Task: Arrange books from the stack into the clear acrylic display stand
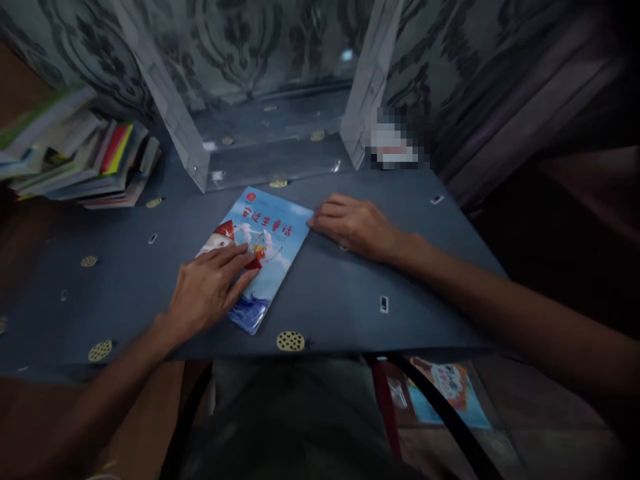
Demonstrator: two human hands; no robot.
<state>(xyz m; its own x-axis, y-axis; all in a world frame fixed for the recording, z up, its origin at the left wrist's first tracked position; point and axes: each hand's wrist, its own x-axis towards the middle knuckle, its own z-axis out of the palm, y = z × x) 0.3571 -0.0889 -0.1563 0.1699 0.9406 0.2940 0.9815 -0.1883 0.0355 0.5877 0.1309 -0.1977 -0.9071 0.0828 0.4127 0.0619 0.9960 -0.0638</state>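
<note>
A blue picture book [280,257] with red Chinese characters on its cover lies closed and turned at an angle on the cloth-covered table. My left hand [213,287] rests flat on the lower left of the cover, fingers stretched out, hiding part of the picture. At the book's upper right corner, my right hand [353,223] has its fingers closed together, with the tips pinching the corner. The thumb of that hand is mostly hidden.
A clear plastic stand [270,163] with white side panels [175,127] stands at the back. Stacked books [115,163] are at the left, and a blurred-out item [395,143] sits at the back right. Below the table edge lies another blue book [450,393].
</note>
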